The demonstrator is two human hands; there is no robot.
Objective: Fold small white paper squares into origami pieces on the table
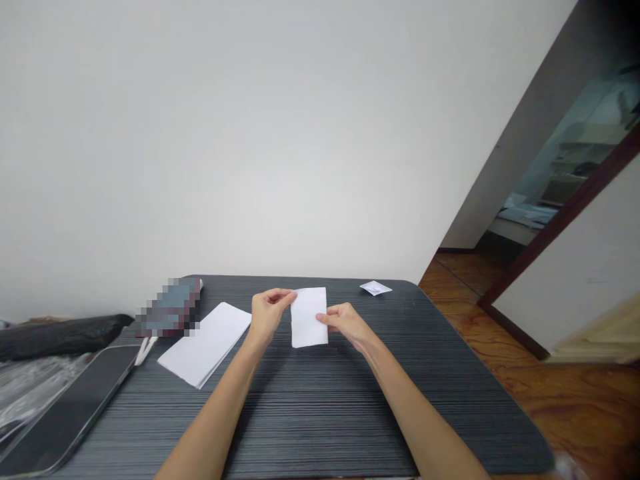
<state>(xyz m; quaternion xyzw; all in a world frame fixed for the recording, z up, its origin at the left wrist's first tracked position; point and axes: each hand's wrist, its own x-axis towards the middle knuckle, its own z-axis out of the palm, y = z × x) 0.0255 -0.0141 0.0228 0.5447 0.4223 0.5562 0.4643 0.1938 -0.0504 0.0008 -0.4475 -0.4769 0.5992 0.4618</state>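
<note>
A small white rectangle of paper (pixel 309 327) is held up over the dark table, its long side roughly upright. My left hand (pixel 267 312) pinches its upper left corner between thumb and fingers. On the right edge, my right hand (pixel 346 323) grips the paper with the thumb in front and the fingers behind. To the left of my left hand lies a stack of white paper sheets (pixel 205 347). A small folded white paper piece (pixel 375 288) rests near the table's far right corner.
The dark striped table (pixel 320 413) stands against a white wall. At its left are a phone (pixel 75 407), a blurred-out item (pixel 173 307) with a white strap (pixel 146 348), and a black bundle (pixel 65 337) beside clear plastic (pixel 40 387). Wooden floor (pixel 500 333) shows at right.
</note>
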